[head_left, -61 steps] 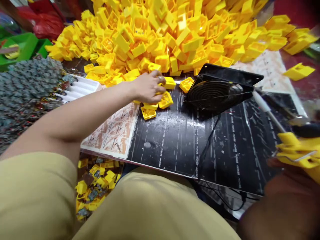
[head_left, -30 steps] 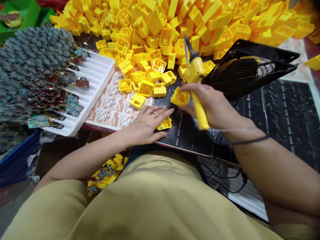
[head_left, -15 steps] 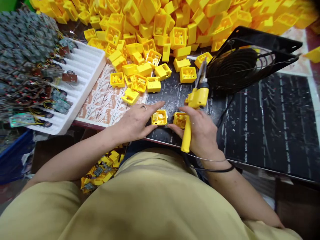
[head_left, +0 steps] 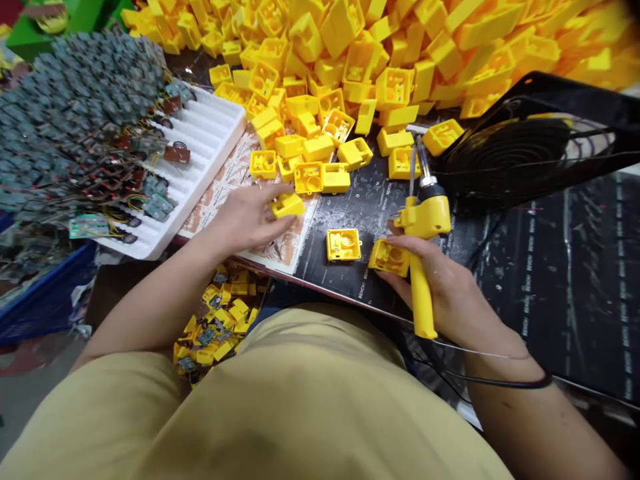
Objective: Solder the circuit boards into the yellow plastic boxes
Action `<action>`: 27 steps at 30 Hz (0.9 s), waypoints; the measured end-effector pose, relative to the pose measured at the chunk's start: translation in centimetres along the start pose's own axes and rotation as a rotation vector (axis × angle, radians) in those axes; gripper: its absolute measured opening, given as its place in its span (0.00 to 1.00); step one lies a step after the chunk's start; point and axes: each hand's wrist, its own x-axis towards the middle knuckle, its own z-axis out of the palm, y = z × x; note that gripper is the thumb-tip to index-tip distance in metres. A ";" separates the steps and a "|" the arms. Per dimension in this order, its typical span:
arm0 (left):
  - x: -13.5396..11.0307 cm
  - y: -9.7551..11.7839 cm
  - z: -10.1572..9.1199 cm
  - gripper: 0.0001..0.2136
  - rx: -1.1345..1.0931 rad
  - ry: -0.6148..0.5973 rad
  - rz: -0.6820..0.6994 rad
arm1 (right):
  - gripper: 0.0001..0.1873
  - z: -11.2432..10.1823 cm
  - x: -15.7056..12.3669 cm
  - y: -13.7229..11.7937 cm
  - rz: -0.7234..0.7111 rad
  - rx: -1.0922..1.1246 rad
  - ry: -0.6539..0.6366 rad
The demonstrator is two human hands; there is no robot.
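Note:
My left hand point(head_left: 245, 217) is closed round a small yellow plastic housing point(head_left: 287, 205) over the patterned card at the board's left edge. My right hand point(head_left: 445, 293) grips a yellow soldering iron point(head_left: 424, 230), tip pointing away, and its fingers press a second yellow housing point(head_left: 390, 257) onto the black board point(head_left: 550, 267). A third open housing point(head_left: 343, 244) lies loose between the two hands. Several more housings sit in a cluster point(head_left: 310, 167) just beyond.
A huge heap of yellow housings point(head_left: 400, 47) fills the far side. A black wire-guard fan point(head_left: 520, 150) stands at right. A white tray point(head_left: 200, 153) and a pile of grey circuit boards point(head_left: 75, 127) lie at left. More yellow parts point(head_left: 220, 327) lie below the board.
My left hand left the housing in front of me, moved left and closed on another one. My right hand still holds the iron and shifted slightly right with its housing.

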 end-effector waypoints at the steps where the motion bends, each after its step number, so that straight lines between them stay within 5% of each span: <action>1: -0.1 0.3 -0.4 0.22 -0.125 -0.107 0.033 | 0.25 0.0 0.1 0.1 0.000 0.017 -0.010; 4: -0.3 1.5 -0.7 0.20 -0.252 -0.315 0.124 | 0.26 0.3 0.6 0.2 -0.020 0.039 -0.036; 10: -1.3 2.1 -0.4 0.21 0.354 -0.099 -0.010 | 0.30 0.2 1.6 0.0 -0.063 0.012 -0.056; 14: -2.6 1.5 -0.6 0.28 0.188 -0.056 0.270 | 0.30 1.0 3.1 -0.1 -0.163 -0.034 -0.046; 19: -3.0 1.1 1.3 0.29 0.083 -0.073 0.230 | 0.22 2.8 3.7 -0.2 -0.263 -0.025 -0.044; 23: -2.9 1.6 2.7 0.24 -0.057 -0.078 0.396 | 0.23 2.9 1.8 0.0 -0.267 -0.047 0.002; 27: -1.8 1.5 0.7 0.20 0.032 -0.094 0.400 | 0.27 1.9 0.4 -0.4 -0.233 -0.101 0.047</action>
